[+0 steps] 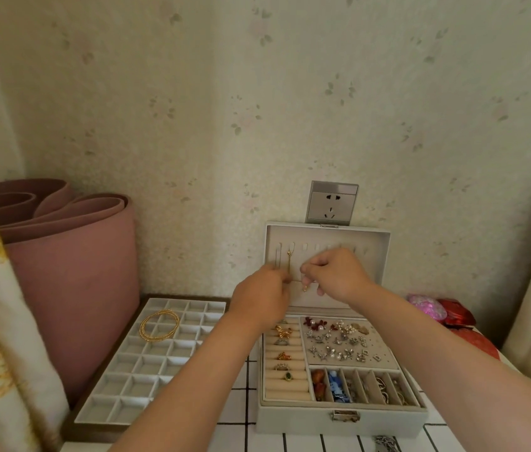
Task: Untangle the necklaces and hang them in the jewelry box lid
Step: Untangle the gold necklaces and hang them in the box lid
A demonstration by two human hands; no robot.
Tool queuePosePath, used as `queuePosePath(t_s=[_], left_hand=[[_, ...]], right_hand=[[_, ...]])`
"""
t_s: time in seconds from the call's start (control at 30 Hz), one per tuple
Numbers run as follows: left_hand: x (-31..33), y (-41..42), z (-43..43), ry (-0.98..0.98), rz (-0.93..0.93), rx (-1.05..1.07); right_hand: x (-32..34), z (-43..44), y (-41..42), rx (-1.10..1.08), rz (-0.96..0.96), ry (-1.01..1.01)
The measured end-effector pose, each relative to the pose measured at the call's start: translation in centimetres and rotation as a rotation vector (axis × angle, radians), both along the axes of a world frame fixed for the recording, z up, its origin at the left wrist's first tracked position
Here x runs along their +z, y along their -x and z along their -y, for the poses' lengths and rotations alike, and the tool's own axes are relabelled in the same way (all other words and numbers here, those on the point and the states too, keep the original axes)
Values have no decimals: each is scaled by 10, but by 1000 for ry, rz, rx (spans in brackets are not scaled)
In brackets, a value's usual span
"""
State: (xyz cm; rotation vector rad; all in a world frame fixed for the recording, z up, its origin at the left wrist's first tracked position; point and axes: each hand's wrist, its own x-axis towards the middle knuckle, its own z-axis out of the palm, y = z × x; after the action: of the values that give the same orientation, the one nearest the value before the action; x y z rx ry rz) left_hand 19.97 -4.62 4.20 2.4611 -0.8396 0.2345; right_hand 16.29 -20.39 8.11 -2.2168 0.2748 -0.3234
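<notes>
The left hand and right hand each pinched the gold necklace before the upright jewelry box lid.

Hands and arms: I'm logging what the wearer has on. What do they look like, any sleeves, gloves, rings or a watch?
The left hand and right hand wear no gloves and no rings I can make out, though the left one is blurred. The left forearm and right forearm are bare to the frame edge: no sleeve, watch or bracelet.
</notes>
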Motion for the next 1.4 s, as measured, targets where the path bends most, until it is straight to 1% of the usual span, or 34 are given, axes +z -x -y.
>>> queuePosePath(t_s=[0.07, 0.13, 0.23, 0.37, 0.47, 0.57, 0.73, 0.83, 0.9, 1.0, 1.13, 1.27, 1.4], left_hand=[[-3, 2, 3, -107, 88, 25], [-4, 6, 6, -172, 140, 45], [-4, 8, 10, -205, 175, 71], [-4, 7, 12, -239, 171, 83], [-4, 5, 11, -227, 166, 67], [-3, 1, 8, -174, 147, 58], [-5, -3, 5, -136, 144, 38], [-5, -5, 5, -110, 122, 31], [-2, -3, 5, -76, 75, 5], [6, 4, 2, -6, 20, -55], [19, 20, -11, 91, -34, -98], [25, 46, -31, 78, -110, -103], [28, 80, -53, 34, -178, -72]], right_hand=[[6, 0, -3, 1, 37, -12], [11, 0, -6, 6, 59, 30], [12, 1, -14, 13, 76, 62], [4, 1, -20, 29, 88, 110], [-8, 2, -22, 63, 81, 207], [-18, 2, -20, 103, 24, 322], [-24, -2, -15, 74, 30, 415], [-30, -4, -14, 99, -22, 501], [-29, -5, -11, 101, -41, 494], [-23, -5, -2, 84, -21, 494], [-14, -11, 22, 105, -4, 433], [-2, -30, 57, 180, 23, 357], [-1, -52, 92, 247, 0, 326]])
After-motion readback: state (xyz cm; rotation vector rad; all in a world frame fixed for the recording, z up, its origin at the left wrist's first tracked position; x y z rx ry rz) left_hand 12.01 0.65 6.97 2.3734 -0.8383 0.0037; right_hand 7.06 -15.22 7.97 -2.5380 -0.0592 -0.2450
